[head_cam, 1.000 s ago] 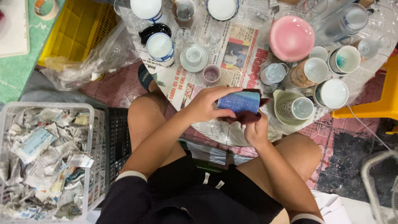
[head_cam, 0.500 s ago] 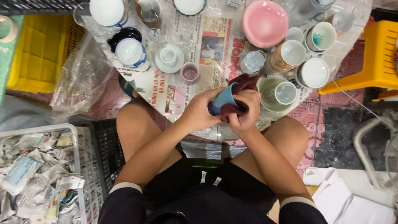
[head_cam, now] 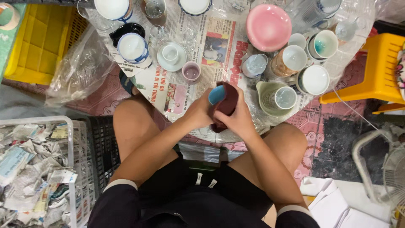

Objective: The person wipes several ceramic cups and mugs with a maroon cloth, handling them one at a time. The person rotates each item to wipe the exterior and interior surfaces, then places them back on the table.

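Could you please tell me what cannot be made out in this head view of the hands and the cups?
- Dark red cup: lower part hidden by the right hand.
- Blue piece: mostly covered by the left hand; its shape is unclear.
- White bowl: cut off by the top edge.

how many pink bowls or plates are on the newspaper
1: a round glossy pink ceramic bowl at the far right of the newspaper-covered surface, beyond the hands. Others may be hidden out of frame.
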